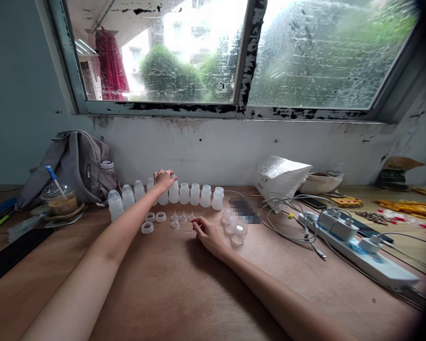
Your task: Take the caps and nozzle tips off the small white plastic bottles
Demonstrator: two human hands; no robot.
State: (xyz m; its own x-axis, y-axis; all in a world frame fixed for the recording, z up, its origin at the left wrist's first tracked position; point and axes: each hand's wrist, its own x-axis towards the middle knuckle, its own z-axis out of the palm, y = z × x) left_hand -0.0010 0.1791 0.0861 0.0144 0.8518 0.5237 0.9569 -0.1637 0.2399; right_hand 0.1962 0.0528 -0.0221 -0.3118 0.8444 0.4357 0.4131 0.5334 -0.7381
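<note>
A row of frosted white baby bottles stands along the back of the table. Those at the left end, such as the bottle, wear domed covers; the ones at the right, such as the bottle, have bare necks. My left hand reaches over the row, its fingers curled round the top of a baby bottle. Loosely bent, my right hand rests on the table with fingertips beside a clear silicone nipple. More nipples and several white collar rings lie between my hands. Clear domed caps sit right of my right hand.
A white power strip with chargers and tangled cables occupies the right side. Behind it stands a silvery white bag. At left are a grey backpack, an iced drink cup and a black flat object.
</note>
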